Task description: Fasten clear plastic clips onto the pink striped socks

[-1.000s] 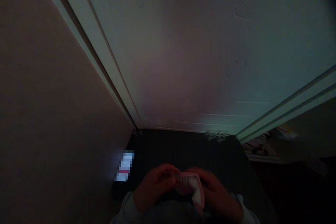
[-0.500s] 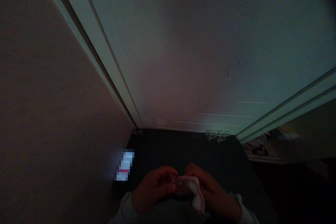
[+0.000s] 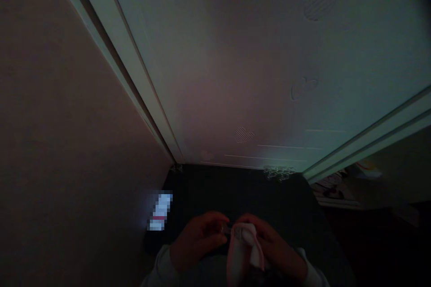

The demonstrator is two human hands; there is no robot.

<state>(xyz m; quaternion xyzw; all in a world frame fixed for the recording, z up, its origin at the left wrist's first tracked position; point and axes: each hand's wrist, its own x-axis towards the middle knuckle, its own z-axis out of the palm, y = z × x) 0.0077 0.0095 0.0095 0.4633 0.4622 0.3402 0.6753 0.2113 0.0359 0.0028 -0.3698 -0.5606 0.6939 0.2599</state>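
2 hands in the head view: left hand (image 3: 193, 240) pinches a small clear piece (image 3: 223, 228) just left of the pink-edged white item (image 3: 236, 258), and right hand (image 3: 276, 246) is clamped on that item's right side. Since the previous frame the item's near end has swung out below the left fingertips, so its pale inside shows more; bright pixelated patch (image 3: 160, 210) lies well left of it, dark surface (image 3: 215, 193) beyond.
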